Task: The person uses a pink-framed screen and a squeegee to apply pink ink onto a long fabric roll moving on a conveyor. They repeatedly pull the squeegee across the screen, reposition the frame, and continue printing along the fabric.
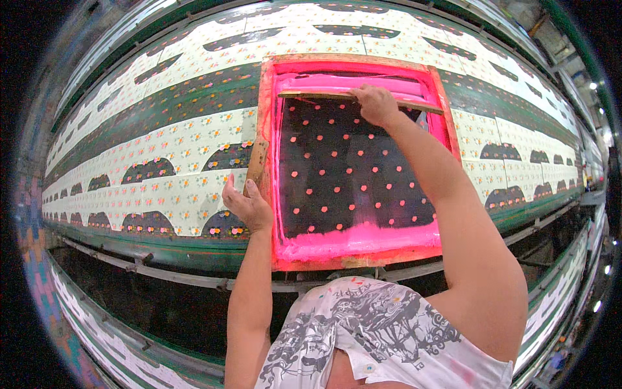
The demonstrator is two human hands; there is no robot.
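Observation:
A screen-printing frame (439, 97) with pink-stained edges lies on the patterned fabric. Its dark mesh (324, 155) has rows of small pink dots, with bright pink ink (330, 240) along the near edge. My right hand (377, 104) grips a long squeegee (311, 93) across the frame's far end, beside more pink ink. My left hand (249, 206) is at a short wooden piece (258, 155) on the frame's left side, its fingers apart and the thumb against the wood.
A long green printing table (162, 244) carries rows of cream floral fabric (149, 196) with dark curved shapes. A metal rail (181, 264) runs along its near edge. Similar long tables with pale pieces (91, 311) stand behind and at both sides.

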